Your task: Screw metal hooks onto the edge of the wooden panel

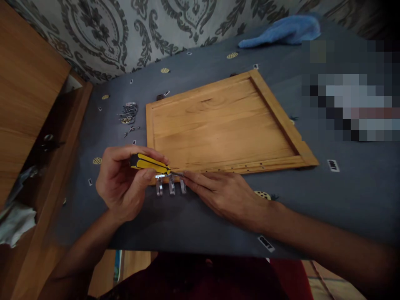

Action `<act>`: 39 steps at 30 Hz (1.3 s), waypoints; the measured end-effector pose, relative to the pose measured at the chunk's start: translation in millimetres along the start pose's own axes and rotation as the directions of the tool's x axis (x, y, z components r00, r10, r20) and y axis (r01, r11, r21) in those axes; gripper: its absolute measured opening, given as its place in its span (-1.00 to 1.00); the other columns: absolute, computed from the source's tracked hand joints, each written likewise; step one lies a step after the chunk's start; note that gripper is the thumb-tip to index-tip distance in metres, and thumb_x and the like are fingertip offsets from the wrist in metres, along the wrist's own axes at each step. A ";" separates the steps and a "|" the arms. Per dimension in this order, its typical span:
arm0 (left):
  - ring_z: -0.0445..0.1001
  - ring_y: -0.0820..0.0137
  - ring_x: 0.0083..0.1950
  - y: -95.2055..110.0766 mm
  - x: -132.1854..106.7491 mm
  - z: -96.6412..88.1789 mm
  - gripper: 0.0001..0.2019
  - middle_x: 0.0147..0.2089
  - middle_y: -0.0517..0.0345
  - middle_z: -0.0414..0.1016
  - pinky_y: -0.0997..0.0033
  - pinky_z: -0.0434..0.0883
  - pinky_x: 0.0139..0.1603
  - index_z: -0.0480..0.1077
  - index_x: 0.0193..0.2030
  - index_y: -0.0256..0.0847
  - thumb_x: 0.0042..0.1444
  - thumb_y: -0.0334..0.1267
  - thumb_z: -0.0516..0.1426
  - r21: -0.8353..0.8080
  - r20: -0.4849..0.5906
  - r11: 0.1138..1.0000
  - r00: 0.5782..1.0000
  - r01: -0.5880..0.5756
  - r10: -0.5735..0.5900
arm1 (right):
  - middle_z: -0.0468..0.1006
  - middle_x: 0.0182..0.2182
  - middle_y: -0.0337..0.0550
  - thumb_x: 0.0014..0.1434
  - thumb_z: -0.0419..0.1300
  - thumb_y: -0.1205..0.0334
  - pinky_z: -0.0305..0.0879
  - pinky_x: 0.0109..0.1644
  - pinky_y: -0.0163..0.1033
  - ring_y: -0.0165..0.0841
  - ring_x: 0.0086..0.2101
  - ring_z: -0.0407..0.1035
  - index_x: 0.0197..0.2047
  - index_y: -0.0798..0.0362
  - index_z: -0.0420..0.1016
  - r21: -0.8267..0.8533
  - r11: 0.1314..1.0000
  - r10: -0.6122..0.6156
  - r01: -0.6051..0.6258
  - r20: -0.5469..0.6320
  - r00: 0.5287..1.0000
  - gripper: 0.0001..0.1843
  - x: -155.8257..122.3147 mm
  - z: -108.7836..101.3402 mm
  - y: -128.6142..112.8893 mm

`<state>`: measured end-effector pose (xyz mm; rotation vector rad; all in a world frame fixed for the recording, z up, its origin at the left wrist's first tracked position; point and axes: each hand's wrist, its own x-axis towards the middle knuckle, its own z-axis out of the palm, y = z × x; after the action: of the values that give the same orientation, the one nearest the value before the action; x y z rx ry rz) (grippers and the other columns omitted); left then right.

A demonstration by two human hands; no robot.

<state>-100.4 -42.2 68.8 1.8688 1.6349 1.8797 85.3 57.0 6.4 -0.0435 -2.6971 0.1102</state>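
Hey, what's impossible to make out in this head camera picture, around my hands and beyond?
All in the head view:
Screwdriver: tip hidden by the right hand.
Metal fitting: any further part hidden by that hand.
Small metal pieces: too small and tangled to count.
Right-side patch: pixelated.
Wooden cabinet: cut by left edge.

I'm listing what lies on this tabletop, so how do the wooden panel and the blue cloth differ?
The wooden panel is brown with a raised frame, while the blue cloth is soft-looking and crumpled. The panel is clearly larger than the cloth. The left hand and right hand are at the panel's near edge; neither touches the cloth. Both things lie on the gray table covering.
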 end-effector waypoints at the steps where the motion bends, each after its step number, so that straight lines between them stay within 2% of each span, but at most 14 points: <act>1: 0.60 0.38 -0.30 0.0 -0.3 -0.7 -0.81 -0.22 0.14 0.57 0.30 0.61 -0.29 0.41 -0.05 -0.21 0.22 -0.24 0.20 0.011 0.001 1.000 1.000 -0.003 0.003 | 0.54 0.09 -0.10 0.27 0.08 0.47 0.43 -0.31 -0.18 -0.30 -0.27 0.49 0.13 0.21 0.41 0.001 1.000 -0.002 0.002 0.006 1.000 -0.63 0.1 -0.5 0.0; 4: 0.60 0.35 -0.28 -0.4 -0.9 -3.7 -0.79 -0.20 0.13 0.57 0.27 0.61 -0.30 0.42 -0.04 -0.20 0.19 -0.27 0.22 0.035 0.036 0.998 0.999 -0.042 0.041 | 0.55 0.08 -0.08 0.24 0.13 0.47 0.42 -0.31 -0.20 -0.30 -0.26 0.49 0.13 0.22 0.41 0.004 1.000 -0.011 0.011 0.008 1.000 -0.62 0.0 -1.6 -0.2; 8: 0.61 0.35 -0.26 0.4 -0.5 -6.9 -0.81 -0.20 0.09 0.57 0.34 0.60 -0.32 0.45 -0.07 -0.25 0.17 -0.30 0.23 0.048 0.077 0.996 0.994 -0.080 0.076 | 0.56 0.06 -0.07 0.26 0.10 0.46 0.43 -0.29 -0.19 -0.30 -0.25 0.49 0.12 0.22 0.43 0.004 1.000 -0.009 0.009 -0.003 1.000 -0.64 -0.9 -0.3 -0.2; 17: 0.61 0.36 -0.27 3.6 1.5 -6.3 -0.83 -0.22 0.12 0.57 0.31 0.60 -0.30 0.47 -0.09 -0.21 0.19 -0.26 0.22 0.025 0.081 0.999 0.997 -0.024 0.022 | 0.57 0.05 -0.06 0.30 0.02 0.46 0.45 -0.29 -0.21 -0.33 -0.27 0.49 0.11 0.19 0.44 -0.007 1.000 -0.009 0.009 0.015 1.000 -0.64 -0.3 0.2 -0.2; 22: 0.60 0.35 -0.23 7.1 3.6 -7.0 -0.84 -0.19 0.09 0.56 0.30 0.58 -0.27 0.47 -0.07 -0.20 0.21 -0.27 0.19 0.090 0.117 0.996 0.993 0.021 -0.032 | 0.56 0.07 -0.07 0.27 0.04 0.47 0.45 -0.32 -0.20 -0.32 -0.28 0.50 0.12 0.19 0.43 -0.020 1.000 -0.010 0.010 0.021 1.000 -0.63 -0.3 -1.7 -0.1; 24: 0.58 0.35 -0.23 7.4 5.8 -6.9 -0.81 -0.18 0.11 0.56 0.27 0.57 -0.28 0.44 -0.04 -0.17 0.20 -0.30 0.19 0.115 0.133 0.993 0.991 0.001 -0.016 | 0.55 0.08 -0.09 0.27 0.05 0.47 0.45 -0.33 -0.19 -0.31 -0.28 0.50 0.12 0.19 0.43 -0.016 1.000 -0.010 0.010 0.008 1.000 -0.63 -0.5 -1.2 0.1; 28: 0.50 0.36 -0.27 5.8 10.9 -5.7 -0.75 -0.26 0.18 0.51 0.24 0.49 -0.29 0.42 -0.05 -0.06 0.12 -0.29 0.27 0.180 0.099 0.978 0.991 -0.102 0.085 | 0.54 0.09 -0.10 0.24 0.08 0.48 0.44 -0.35 -0.17 -0.29 -0.26 0.50 0.14 0.18 0.42 -0.004 1.000 -0.009 0.009 -0.001 1.000 -0.60 -0.5 -0.8 0.5; 31: 0.47 0.34 -0.27 6.3 11.4 -5.4 -0.72 -0.28 0.15 0.49 0.24 0.46 -0.31 0.45 -0.05 -0.05 0.08 -0.30 0.30 0.187 0.096 0.977 0.992 -0.102 0.085 | 0.54 0.10 -0.10 0.23 0.10 0.47 0.44 -0.35 -0.17 -0.29 -0.26 0.49 0.15 0.18 0.41 -0.012 1.000 -0.009 0.009 0.022 1.000 -0.58 -0.3 -1.1 0.0; 35: 0.53 0.34 -0.22 9.5 6.4 -6.4 -0.60 -0.15 0.14 0.48 0.27 0.54 -0.30 0.43 0.06 0.02 0.07 -0.32 0.31 0.150 0.057 0.988 0.998 -0.030 0.022 | 0.52 0.11 -0.08 0.27 0.08 0.46 0.45 -0.30 -0.19 -0.31 -0.25 0.49 0.16 0.19 0.41 -0.025 1.000 -0.009 0.010 0.034 0.999 -0.61 -0.4 -1.1 -1.3; 39: 0.57 0.37 -0.13 10.9 1.8 -7.6 -0.54 -0.04 0.15 0.46 0.34 0.62 -0.24 0.41 0.11 0.05 0.07 -0.38 0.31 0.155 0.048 0.986 0.998 -0.055 0.048 | 0.53 0.11 -0.12 0.30 0.05 0.45 0.46 -0.25 -0.20 -0.31 -0.22 0.49 0.12 0.20 0.44 -0.009 1.000 -0.001 0.001 0.004 1.000 -0.65 -1.0 -0.3 -1.4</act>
<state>-99.8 -50.6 79.3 2.0143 1.7850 1.7614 86.3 55.6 6.3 -0.0446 -2.7019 0.0978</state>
